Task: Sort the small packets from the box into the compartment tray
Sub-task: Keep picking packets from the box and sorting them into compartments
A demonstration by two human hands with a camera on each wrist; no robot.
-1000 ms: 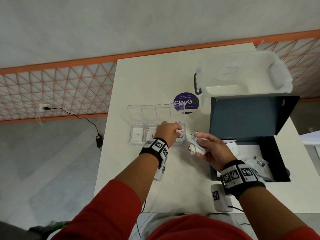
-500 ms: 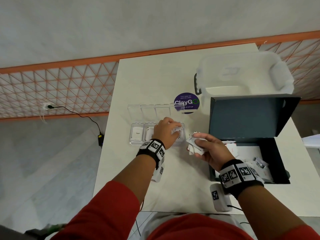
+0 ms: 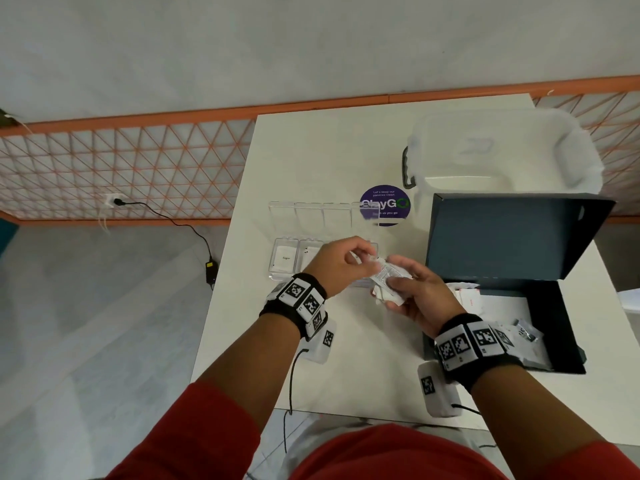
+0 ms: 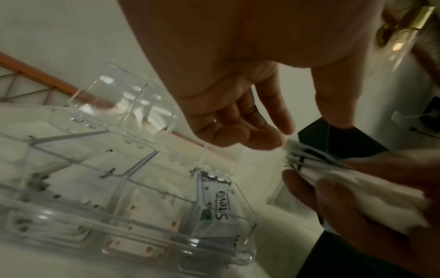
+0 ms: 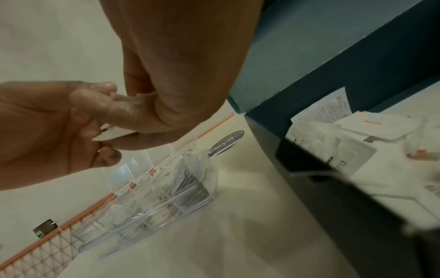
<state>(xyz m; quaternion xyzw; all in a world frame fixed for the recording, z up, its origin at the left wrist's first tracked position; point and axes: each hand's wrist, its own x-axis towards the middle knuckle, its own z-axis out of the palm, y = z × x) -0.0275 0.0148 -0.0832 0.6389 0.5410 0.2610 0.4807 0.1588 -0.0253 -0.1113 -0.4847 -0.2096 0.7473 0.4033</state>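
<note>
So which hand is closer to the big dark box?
Right. The right hand, gripping a bunch of packets, is just beside the dark box; the left hand is farther away, over the clear tray.

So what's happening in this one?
A person is sorting packets into a clear compartment tray. The right hand holds a small bunch of white packets beside the open dark box. The left hand reaches to the bunch with its fingers at the top packet's edge. A Stevia packet stands in the tray's end compartment.
</note>
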